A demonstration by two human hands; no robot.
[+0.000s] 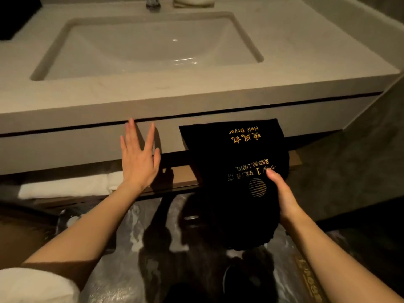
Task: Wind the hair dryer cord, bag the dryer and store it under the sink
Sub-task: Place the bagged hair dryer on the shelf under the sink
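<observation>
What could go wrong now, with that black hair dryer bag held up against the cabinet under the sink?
The right hand grips the black bag by one side only, so the loaded bag might slip or swing against the cabinet front. The left hand lies flat and open on that front; if it is a drawer, fingers could get pinched. The shelf below already holds folded white towels, which the bag could rumple.

I count two hands – my left hand (140,158) and right hand (282,193) – and one black hair dryer bag (236,171). One sink basin (150,44), one faucet (153,3) behind it. Under the counter, one folded white towel (65,185) – that's all I can tally
</observation>
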